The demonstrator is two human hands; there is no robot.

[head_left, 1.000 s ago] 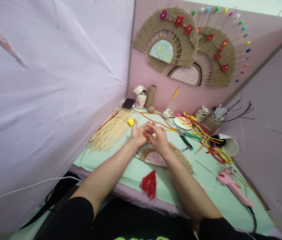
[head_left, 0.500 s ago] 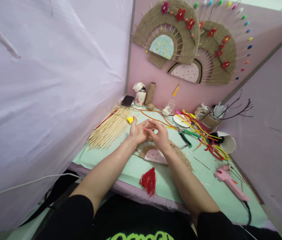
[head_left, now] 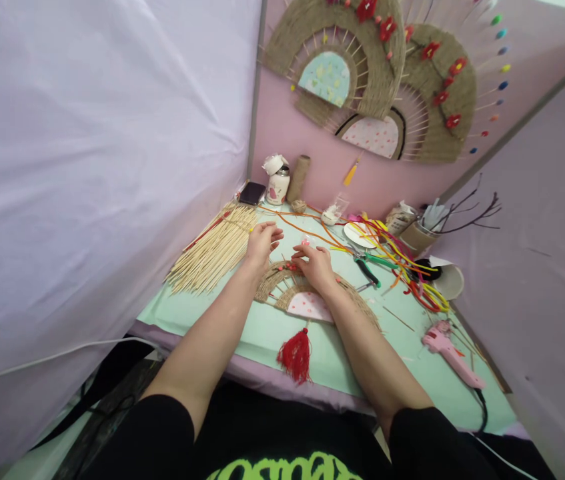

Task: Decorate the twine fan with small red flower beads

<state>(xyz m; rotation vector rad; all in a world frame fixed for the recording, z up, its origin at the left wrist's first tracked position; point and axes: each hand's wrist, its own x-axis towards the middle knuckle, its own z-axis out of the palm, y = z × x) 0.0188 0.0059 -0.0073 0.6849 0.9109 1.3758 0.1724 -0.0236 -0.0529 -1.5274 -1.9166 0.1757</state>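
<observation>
Fan (head_left: 307,305) lying on near half of table (head_left: 212,341), red tassel (head_left: 296,357) at its near edge. Right hand (head_left: 316,268) hovering or resting by red flowers (head_left: 289,266), fingers bent, pinch unclear. Left hand (head_left: 260,245) hanging left, fingers loosely parted. Step likely: adjusting flowers; next move calling for light touch.

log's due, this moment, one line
left hand: beside thin tan sticks; right hand: at brown twine fan; red thread tassel: on green tabletop

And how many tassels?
2: a red thread tassel on the mint-green tabletop, nearer than the brown twine fan; a yellow tassel hanging against the pink wall. Arms may hide more.
</observation>
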